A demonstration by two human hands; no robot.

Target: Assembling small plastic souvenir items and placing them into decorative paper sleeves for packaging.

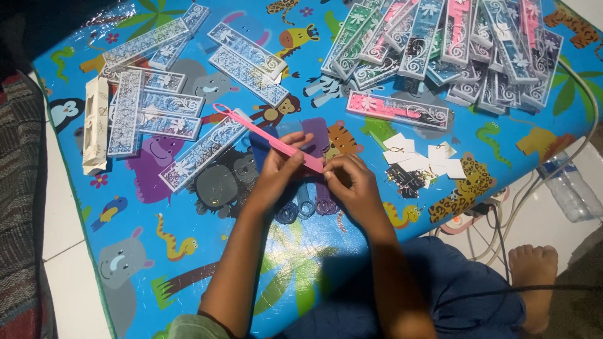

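a long, thin pink plastic comb (267,135) is held between both hands above a bright blue play mat printed with cartoon animals (188,263). its long axis runs on a diagonal, from the looped handle end up and to the left, near the monkey print, down and to the right where the two hands meet. the left hand (276,172) is closed around the comb's lower middle, thumb on top, so most of the free length sticks out beyond this hand, away from the body. the right hand (352,182) pinches the very near end with its fingertips closed narrow; whether something small is also held there cannot be told. both hands are touching the comb, the right one at its tip, the left one further along.

just under the hands lie several dark blue and purple combs (304,204) on the mat. a patterned silver-white flat sleeve box (201,150) lies just beside the pink comb, roughly parallel to it. a scatter of like boxes (151,107) sits to the far left, a larger heap of filled boxes (452,44) to the far right, and small white paper cards (418,157) near the right hand.
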